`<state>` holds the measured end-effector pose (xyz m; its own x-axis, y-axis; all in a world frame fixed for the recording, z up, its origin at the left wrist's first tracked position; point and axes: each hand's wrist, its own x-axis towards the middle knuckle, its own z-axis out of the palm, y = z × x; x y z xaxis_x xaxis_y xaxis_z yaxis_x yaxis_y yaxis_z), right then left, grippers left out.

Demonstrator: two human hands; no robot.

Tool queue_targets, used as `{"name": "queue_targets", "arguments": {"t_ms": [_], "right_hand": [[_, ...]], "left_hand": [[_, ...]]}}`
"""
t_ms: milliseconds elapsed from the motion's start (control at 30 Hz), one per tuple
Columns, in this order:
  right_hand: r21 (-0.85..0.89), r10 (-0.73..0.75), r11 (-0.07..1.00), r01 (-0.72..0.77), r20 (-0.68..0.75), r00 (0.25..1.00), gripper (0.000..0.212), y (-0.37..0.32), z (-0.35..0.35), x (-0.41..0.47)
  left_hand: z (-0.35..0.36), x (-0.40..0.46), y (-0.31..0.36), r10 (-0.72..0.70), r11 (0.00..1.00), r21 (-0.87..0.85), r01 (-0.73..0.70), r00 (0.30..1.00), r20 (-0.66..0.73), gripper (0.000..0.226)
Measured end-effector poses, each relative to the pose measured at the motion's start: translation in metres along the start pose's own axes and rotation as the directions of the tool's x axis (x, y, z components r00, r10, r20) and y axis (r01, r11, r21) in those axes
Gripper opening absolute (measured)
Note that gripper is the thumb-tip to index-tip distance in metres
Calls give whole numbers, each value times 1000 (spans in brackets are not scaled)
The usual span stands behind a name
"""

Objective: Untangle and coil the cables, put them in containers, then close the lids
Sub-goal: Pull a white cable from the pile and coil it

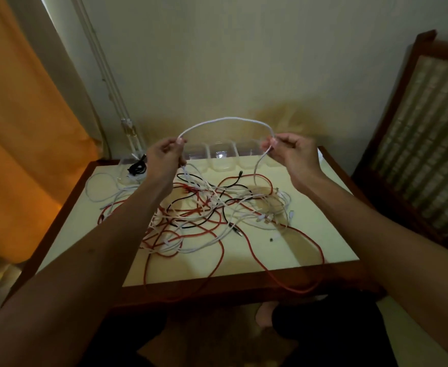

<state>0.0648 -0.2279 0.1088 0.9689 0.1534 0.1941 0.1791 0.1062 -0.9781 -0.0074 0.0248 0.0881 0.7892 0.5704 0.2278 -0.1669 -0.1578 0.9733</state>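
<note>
An orange curtain (18, 128) is seen at the far left, beside a pale wall. On the far left corner of the cream-topped, dark-wood-edged table (310, 247), a clear plastic container (131, 169) is set, with a coiled black cable (137, 167) inside it. A white cable (225, 120) is held up above the far half of the table: it is pinched between thumb and fingertips of the left hand (164, 157), arched upward, and pinched again in the fingers of the right hand (289, 152), both hands being raised and well apart. From each grip the cable hangs down into the tangle of red, white and black cables (204, 213) spread over the middle of the table, directly below and nearer than the hands. A red cable (297, 287) is looped over the near edge of the table. Behind the hands, along the far edge, a row of clear plastic open containers (221, 156) is partly hidden by the fingers and the lifted cable. A dark wooden chair with a woven back (429, 128) is placed at the right.
</note>
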Motion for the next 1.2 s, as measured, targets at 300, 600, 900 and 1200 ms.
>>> {"name": "queue_targets", "arguments": {"t_ms": [300, 600, 900, 1200], "right_hand": [[601, 214, 769, -217, 78, 974, 13, -20, -7, 2], [417, 170, 893, -169, 35, 985, 14, 7, -11, -1], [152, 115, 985, -76, -266, 957, 22, 25, -3, 21], [442, 234, 875, -196, -33, 972, 11, -5, 28, 3]], "left_hand": [[0, -2, 17, 123, 981, 137, -137, 987, 102, 16], [0, -44, -8, 14, 903, 409, -131, 960, 278, 28], [-9, -44, -34, -66, 869, 493, -35, 980, 187, 25], [-9, -27, -41, -65, 853, 522, -12, 989, 129, 37]]}}
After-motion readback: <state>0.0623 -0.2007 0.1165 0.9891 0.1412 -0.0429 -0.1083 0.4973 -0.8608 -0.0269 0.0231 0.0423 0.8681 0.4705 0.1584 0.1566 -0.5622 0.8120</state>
